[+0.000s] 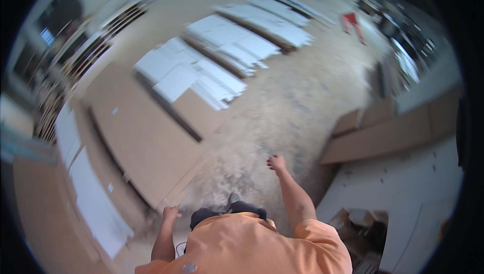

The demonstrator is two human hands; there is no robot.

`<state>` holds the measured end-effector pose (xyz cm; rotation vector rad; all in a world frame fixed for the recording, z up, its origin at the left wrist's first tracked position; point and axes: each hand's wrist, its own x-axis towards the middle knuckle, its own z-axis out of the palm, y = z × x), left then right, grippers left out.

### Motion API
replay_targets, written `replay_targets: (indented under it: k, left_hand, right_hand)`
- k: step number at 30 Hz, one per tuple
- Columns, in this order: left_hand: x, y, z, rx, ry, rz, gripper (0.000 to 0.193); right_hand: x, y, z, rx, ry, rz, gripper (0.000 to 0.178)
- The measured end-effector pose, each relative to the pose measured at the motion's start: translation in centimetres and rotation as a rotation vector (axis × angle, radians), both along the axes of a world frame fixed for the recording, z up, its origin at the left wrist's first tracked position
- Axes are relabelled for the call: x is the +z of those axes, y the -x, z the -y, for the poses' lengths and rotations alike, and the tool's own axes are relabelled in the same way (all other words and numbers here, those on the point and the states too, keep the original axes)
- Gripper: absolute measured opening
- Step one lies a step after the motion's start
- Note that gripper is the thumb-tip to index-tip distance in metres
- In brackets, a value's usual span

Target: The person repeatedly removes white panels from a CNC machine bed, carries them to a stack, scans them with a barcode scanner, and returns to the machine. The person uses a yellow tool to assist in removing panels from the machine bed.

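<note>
My right hand swings forward over the bare concrete floor, its fingers curled in with nothing visible in them. Lower down and to the left, my left hand hangs beside my body, loosely closed and slightly blurred. Nearest to it is the corner of a low stack of large brown boards. Neither hand touches anything. A shoe shows on the floor in front of my dark trousers.
Stacks of white cut panels lie in rows ahead. White sheets lie over brown board at left. A long brown board and a large white panel stand at right. A red trestle is far right.
</note>
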<state>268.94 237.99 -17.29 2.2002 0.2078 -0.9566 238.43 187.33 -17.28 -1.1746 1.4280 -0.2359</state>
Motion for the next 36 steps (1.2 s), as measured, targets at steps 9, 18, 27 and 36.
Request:
replay_targets:
  k: [9, 18, 27, 36]
  left_hand:
    - [-2.3, -3.4, 43.2, -0.919, -0.053, 0.037, 0.022]
    - [-5.0, 0.0, 78.7, -1.563, -0.502, 0.153, 0.027]
    - [-4.8, 16.2, 112.3, -1.653, -0.068, 0.341, 0.033]
    - [-1.7, 20.9, 133.1, -1.485, -0.043, 0.512, 0.018]
  right_hand:
    - [1.6, 9.6, 9.2, -0.304, 0.077, 0.212, 0.026]
    - [-7.3, 28.0, 4.3, -1.053, -0.583, -0.190, 0.012]
    - [-5.5, 27.5, 24.3, -1.308, -0.440, 0.011, 0.020]
    - [-12.6, 39.1, 59.1, -0.285, -0.256, -0.508, 0.029]
